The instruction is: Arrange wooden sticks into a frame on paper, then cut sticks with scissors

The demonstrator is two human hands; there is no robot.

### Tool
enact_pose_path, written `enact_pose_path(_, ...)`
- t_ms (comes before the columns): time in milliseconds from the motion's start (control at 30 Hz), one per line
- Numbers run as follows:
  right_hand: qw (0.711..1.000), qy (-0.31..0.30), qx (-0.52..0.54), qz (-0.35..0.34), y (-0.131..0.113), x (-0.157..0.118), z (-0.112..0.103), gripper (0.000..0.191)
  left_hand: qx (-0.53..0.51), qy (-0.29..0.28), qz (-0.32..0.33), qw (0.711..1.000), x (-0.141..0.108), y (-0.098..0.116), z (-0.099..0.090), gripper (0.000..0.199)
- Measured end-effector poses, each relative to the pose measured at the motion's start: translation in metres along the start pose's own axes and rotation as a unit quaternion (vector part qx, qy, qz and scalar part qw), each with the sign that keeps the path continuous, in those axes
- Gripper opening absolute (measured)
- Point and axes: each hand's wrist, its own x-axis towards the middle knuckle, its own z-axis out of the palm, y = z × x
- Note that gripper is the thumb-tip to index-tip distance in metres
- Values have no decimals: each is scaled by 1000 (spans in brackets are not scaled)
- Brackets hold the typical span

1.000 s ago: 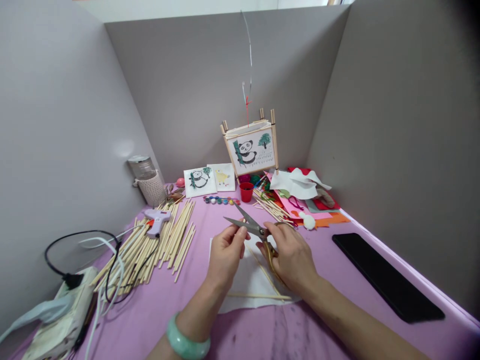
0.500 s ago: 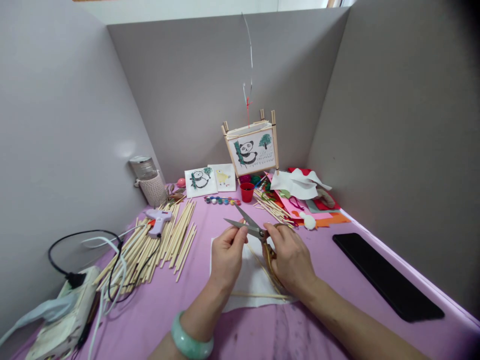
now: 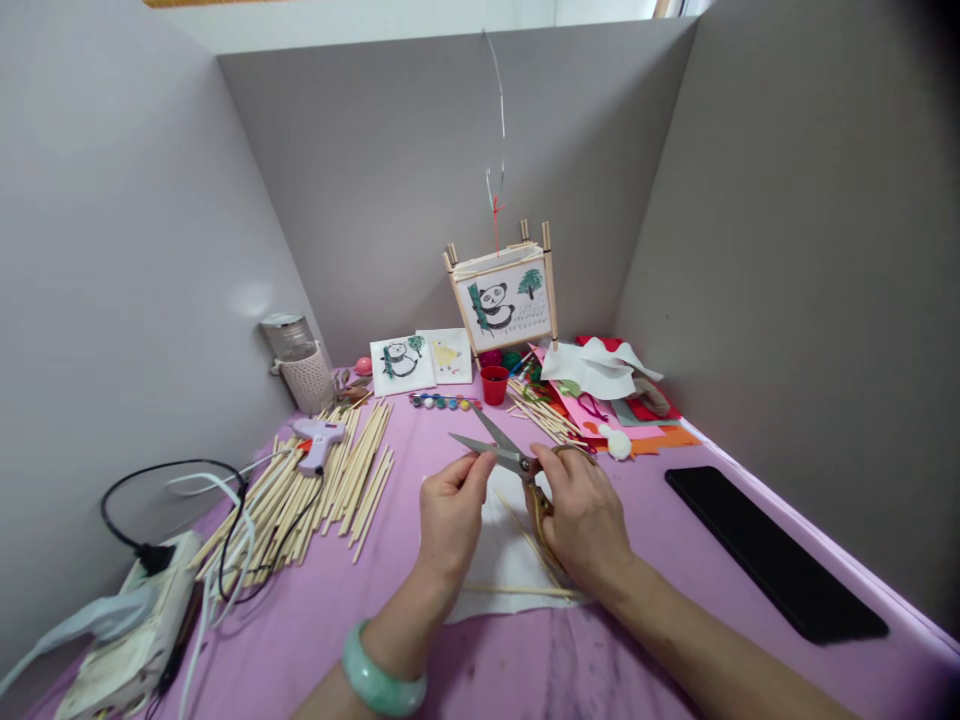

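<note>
My right hand (image 3: pixel 589 515) grips the gold-handled scissors (image 3: pixel 514 455), their blades parted and pointing up to the left. My left hand (image 3: pixel 454 515), with a green bangle (image 3: pixel 382 675) on its wrist, is closed in a pinch at the lower blade. Whatever sits between those fingertips is too small to make out. Beneath both hands lies a white sheet (image 3: pixel 499 555) on the purple tablecloth. One thin wooden stick (image 3: pixel 517 590) lies across the sheet's near edge, and another stick (image 3: pixel 525 525) slants up from it, partly hidden by the right hand.
To the left are a pile of wooden sticks (image 3: pixel 349 480), a purple glue gun (image 3: pixel 319 445) and a power strip (image 3: pixel 135 620) with cables. A panda lantern (image 3: pixel 506 305), a red cup (image 3: pixel 494 385) and coloured felt sheets (image 3: pixel 637 430) stand or lie behind. A black phone-like slab (image 3: pixel 772 550) lies right.
Hands and scissors hold almost the same pose, with only a very slight shift. The scissor blades remain parted.
</note>
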Motion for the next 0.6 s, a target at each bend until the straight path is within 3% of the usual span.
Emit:
enact_pose_path(267, 1000, -27, 14, 2, 1, -1, 2, 39, -42, -47, -14, 998, 2, -5, 1, 37)
enact_pose_path(600, 1000, -16, 19, 6, -2, -1, 1, 40, -1, -8, 18, 1000, -3, 3, 0, 37)
